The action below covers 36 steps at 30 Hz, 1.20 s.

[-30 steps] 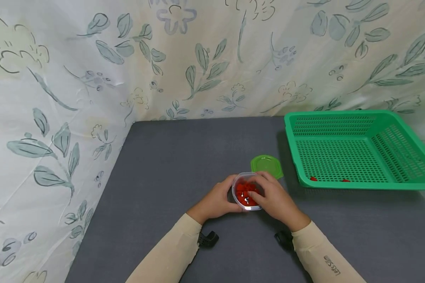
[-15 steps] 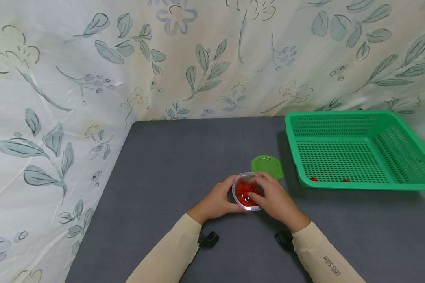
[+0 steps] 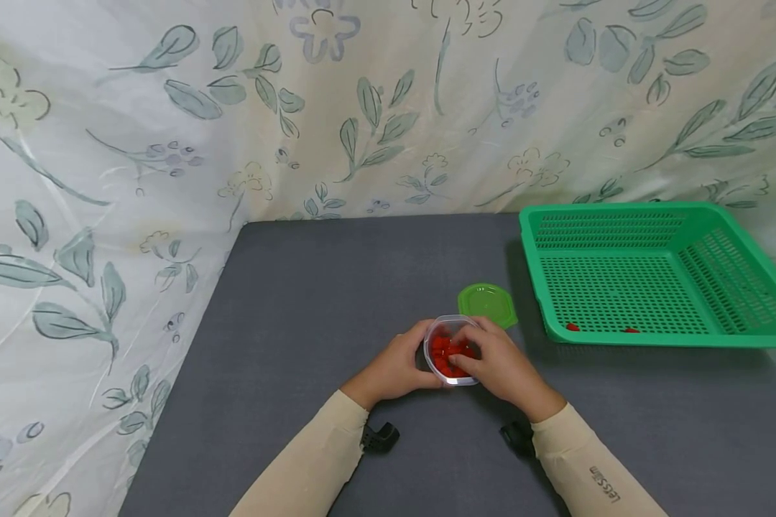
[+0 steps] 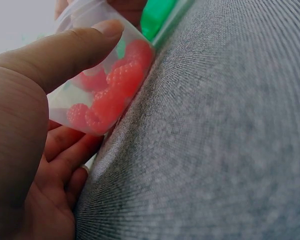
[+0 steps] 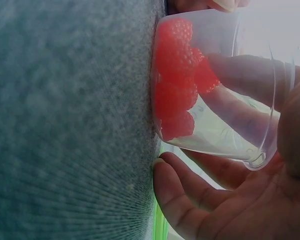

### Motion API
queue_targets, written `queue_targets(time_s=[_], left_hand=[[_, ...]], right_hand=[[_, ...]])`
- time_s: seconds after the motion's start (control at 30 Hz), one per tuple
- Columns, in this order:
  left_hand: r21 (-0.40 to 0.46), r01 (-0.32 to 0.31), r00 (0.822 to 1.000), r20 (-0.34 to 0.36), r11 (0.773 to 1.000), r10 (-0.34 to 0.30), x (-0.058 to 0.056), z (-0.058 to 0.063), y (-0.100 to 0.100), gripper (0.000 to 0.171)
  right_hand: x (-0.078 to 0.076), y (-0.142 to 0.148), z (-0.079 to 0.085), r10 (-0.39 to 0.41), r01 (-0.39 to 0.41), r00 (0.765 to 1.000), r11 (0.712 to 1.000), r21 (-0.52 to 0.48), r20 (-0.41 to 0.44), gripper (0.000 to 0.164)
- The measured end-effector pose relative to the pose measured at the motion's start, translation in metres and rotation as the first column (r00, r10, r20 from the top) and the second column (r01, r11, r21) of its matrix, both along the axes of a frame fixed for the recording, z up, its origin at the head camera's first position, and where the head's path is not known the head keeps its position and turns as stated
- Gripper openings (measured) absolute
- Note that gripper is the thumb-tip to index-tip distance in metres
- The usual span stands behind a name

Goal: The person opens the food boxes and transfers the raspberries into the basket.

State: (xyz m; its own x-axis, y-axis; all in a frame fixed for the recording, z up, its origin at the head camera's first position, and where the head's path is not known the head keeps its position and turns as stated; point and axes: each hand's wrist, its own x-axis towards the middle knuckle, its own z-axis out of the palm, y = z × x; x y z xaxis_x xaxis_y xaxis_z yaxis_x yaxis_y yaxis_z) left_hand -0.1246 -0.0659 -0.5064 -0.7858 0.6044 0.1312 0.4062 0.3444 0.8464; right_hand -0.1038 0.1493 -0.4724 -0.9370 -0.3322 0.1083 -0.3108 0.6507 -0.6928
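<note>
A clear plastic cup (image 3: 435,327) with several red raspberries (image 3: 441,353) in it stands on the dark grey cloth. My left hand (image 3: 394,366) grips its left side, thumb at the near side and fingers round behind, as the left wrist view shows. My right hand (image 3: 507,366) dips its thumb and a finger inside; in the right wrist view these pinch one raspberry (image 5: 206,75) above the others. The remaining right fingers (image 5: 182,192) stay outside, beside the wall. A green lid (image 3: 488,301) lies flat just behind the cup, partly hidden by the right hand.
A green perforated basket (image 3: 647,337) stands at the back right, with red pieces (image 3: 572,327) visible near its front wall. A floral curtain (image 3: 388,108) hangs behind the table and along its left side.
My right thumb and finger have shifted slightly inside the cup, uncovering more raspberries. The left hand and cup hold still. The curtain on the left has drifted leftward.
</note>
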Motion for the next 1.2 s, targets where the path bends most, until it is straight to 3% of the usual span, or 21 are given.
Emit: queue_targets(time_s=[0.4,0.73,1.0,1.2], left_hand=[[-0.009,-0.008,1.0,0.001,1.0,0.008,0.001,-0.001,0.0,0.089],[0.0,-0.005,1.0,0.007,1.0,0.005,0.001,0.0,-0.001,0.089],[0.0,-0.012,1.0,-0.01,1.0,0.012,0.001,0.001,0.0,0.09],[0.003,-0.005,1.0,-0.007,1.0,0.005,0.001,0.0,0.0,0.088]], right_hand=[[0.001,0.0,-0.003,0.004,-0.004,1.0,1.0,0.007,-0.024,0.012],[0.001,0.003,-0.003,-0.005,0.003,0.989,1.0,-0.015,-0.15,0.009],[0.002,0.009,0.002,-0.074,0.049,0.949,0.995,-0.09,-0.307,0.012],[0.001,0.016,0.009,-0.137,0.083,0.916,0.984,-0.155,-0.377,0.013]])
